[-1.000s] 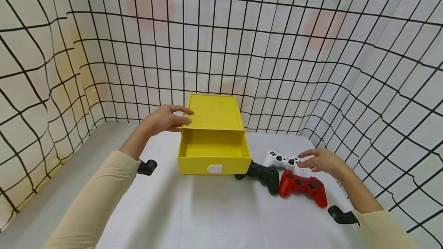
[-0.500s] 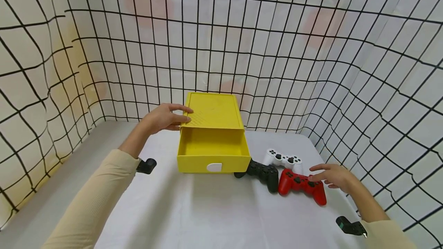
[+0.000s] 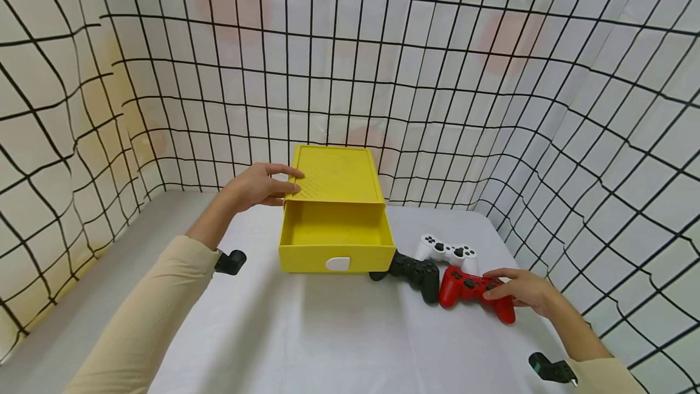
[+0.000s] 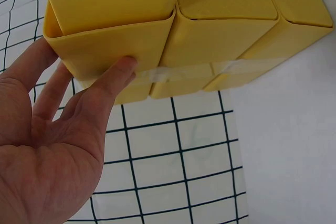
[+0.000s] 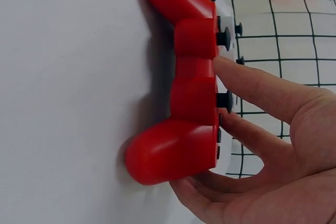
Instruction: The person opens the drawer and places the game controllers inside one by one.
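Observation:
A yellow drawer unit (image 3: 336, 175) stands near the back netting with its top drawer (image 3: 337, 258) pulled out; I see nothing inside it. My left hand (image 3: 256, 187) rests on the unit's left top edge, some fingertips on top. In the left wrist view other fingers press its side wall (image 4: 105, 51). A red game controller (image 3: 465, 287) lies on the table at the right. My right hand (image 3: 527, 292) grips its right half, thumb tip on the button face and other fingers by the handle end (image 5: 157, 153). Beside it lie a black controller (image 3: 418, 275) and a white controller (image 3: 445, 251).
Black netting (image 3: 339, 47) over white sheeting encloses the back and both sides. The white table (image 3: 350, 345) stretches in front of the unit. The black controller sits against the drawer's front right corner, and the white one lies behind the red one.
My right hand has moved away from above the white controller, toward the front right, and come down onto the red controller. My left hand and the drawer unit have stayed in place.

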A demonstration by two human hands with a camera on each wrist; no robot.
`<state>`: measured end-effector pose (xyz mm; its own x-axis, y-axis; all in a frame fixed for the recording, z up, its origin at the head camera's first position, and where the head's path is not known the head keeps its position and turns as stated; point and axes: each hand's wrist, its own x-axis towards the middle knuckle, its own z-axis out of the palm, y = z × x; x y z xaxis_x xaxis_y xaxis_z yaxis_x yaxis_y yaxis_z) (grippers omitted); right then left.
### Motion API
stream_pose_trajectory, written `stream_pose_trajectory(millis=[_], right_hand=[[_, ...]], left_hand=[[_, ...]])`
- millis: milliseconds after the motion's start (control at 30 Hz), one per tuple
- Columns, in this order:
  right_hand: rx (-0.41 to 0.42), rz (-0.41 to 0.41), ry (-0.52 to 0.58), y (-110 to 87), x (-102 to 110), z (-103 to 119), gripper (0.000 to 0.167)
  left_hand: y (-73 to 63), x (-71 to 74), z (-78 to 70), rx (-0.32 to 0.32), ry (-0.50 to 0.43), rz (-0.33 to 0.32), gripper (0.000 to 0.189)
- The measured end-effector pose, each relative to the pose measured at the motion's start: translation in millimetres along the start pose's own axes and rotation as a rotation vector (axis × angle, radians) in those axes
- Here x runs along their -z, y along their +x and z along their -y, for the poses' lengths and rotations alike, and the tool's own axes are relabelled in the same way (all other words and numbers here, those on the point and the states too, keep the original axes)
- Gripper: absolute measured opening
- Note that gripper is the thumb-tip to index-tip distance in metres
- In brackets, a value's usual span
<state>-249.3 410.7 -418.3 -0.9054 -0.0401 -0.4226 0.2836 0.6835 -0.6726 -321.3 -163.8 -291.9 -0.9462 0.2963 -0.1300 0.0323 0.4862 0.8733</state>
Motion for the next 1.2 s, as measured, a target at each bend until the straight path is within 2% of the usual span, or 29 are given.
stream_pose_trajectory(millis=[467,767,967,1200], right_hand=[[0.002,-0.065,-0.014,6.0,-11.4,-0.1,0.075],[-0.007,-0.095,-0.040,5.2,-11.0,3.4,0.064],[0.010,-0.095,-0.077,-3.3,-5.0,4.3,0.062],[0.022,-0.078,-0.121,-10.1,12.6,10.1,0.062]], left_hand=[[-1.4,1.1,1.9,-0.004,0.007,-0.001,0.048],[0.7,1.2,0.6,-0.006,-0.004,-0.002,0.047],[1.1,0.2,-0.2,0.001,-0.003,0.000,0.047],[-0.6,0.3,-0.1,0.014,-0.001,-0.004,0.047]])
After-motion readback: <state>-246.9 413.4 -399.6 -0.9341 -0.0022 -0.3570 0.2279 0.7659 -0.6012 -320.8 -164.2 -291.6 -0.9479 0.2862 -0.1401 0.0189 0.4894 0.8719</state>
